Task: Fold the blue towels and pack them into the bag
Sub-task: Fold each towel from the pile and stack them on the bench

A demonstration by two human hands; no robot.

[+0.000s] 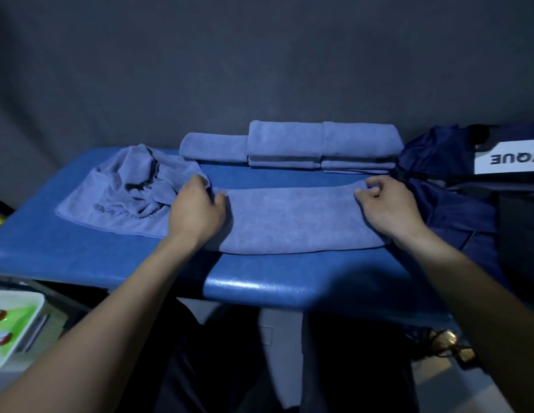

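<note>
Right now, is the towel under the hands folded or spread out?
Folded: the towel lies as a narrow strip, rounded along its near edge, with both hands at its ends.

A long blue towel strip lies flat at frame centre, a crumpled towel spreads at middle left, folded towels sit stacked along the back above centre, and the dark navy bag slumps at right
</note>
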